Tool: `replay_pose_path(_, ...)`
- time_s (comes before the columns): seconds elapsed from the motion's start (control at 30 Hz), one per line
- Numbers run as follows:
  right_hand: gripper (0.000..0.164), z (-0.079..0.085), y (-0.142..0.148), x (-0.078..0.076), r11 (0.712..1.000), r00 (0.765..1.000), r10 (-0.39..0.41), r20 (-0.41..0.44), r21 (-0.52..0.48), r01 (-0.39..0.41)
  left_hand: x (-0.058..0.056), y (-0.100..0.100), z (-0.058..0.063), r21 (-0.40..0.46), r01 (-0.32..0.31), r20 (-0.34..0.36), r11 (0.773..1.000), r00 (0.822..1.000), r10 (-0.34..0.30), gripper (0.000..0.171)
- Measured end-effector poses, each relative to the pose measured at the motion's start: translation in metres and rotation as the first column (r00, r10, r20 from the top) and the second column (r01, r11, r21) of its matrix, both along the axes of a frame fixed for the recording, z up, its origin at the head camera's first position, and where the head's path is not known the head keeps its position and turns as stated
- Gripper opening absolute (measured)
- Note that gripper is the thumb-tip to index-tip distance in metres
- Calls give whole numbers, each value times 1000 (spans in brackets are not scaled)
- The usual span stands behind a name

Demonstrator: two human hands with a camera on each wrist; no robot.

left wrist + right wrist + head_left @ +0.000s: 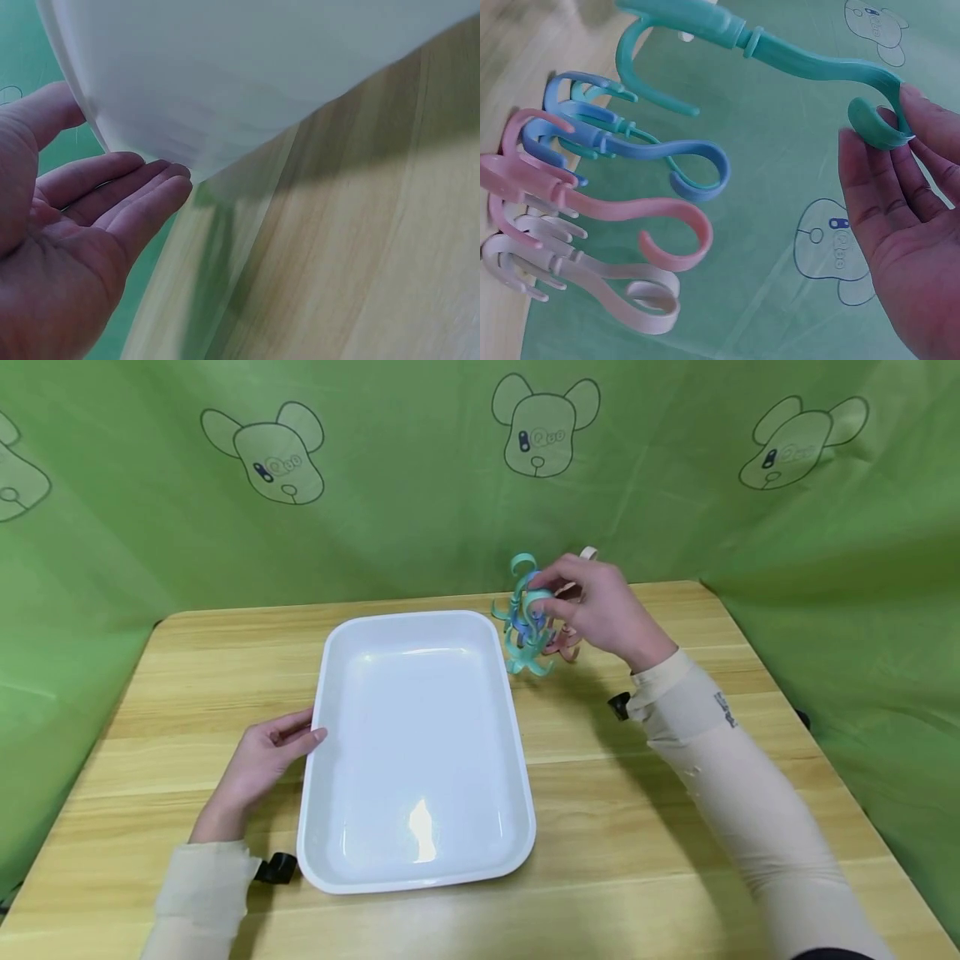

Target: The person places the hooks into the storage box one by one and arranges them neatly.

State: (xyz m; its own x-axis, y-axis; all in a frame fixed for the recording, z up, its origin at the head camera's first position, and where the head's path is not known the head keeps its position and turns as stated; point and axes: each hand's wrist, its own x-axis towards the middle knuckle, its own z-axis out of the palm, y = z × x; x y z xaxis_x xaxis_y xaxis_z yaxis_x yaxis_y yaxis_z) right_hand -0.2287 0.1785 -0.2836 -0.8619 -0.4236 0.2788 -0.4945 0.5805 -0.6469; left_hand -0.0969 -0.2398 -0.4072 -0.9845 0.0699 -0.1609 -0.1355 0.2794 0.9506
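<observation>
Hook (802, 66) pinched at the curl, tray (420, 718) held at the rim

Our right hand (603, 606) clamps the green hook's curl, seemingly because that end stands highest, just beside the tray's far right corner, near the table's (600, 877) far edge. The hook's long axis runs near upright, prongs down. Our left hand (262, 756), well apart, grips the tray's left edge, probably to steady it.

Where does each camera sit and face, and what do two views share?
Head: worn there, facing forward and down at the white tray; left hand and right hand show.
Left wrist: worn there, facing the tray's outside; left hand shows.
Right wrist: worn there, facing the turquoise hook; right hand shows.
Head and right wrist share that hook.
</observation>
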Motion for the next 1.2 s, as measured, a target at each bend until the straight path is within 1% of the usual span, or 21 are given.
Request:
replay_pose_path(0.27, 22, 13, -1, 1, 1000, 998, 6, -59, 9, -5, -1, 1, -3, -2, 4, 0, 1000, 1000, -4, 60)
replay_pose_path(0.43, 20, 19, -7, 2, 999, 992, 45, -120, 10, -44, -1, 1, -5, -7, 4, -11, 1000, 1000, -4, 61)
replay_pose_path(0.53, 20, 20, -15, 1, 997, 988, 80, -129, 14, -78, 1, 1, -4, -23, -2, -9, 1000, 1000, 2, 60)
replay_pose_path(0.73, 19, 22, -35, 1, 990, 988, 138, -71, 4, -138, 5, 1, -2, -41, -10, -10, 999, 1000, 10, 59)
replay_pose_path(0.83, 18, 22, -46, 1, 983, 983, 181, -41, 12, -181, 5, 1, -2, -52, -14, -11, 999, 1000, 13, 59)
replay_pose_path(1.0, 16, 19, -63, -3, 966, 966, 257, -32, 47, -255, 4, 0, -6, -44, -16, -11, 999, 1000, 16, 59)
replay_pose_path(1.2, 14, 18, -82, -9, 956, 958, 287, -24, 71, -285, 3, 1, -8, -18, -18, -9, 1000, 1000, 18, 59)
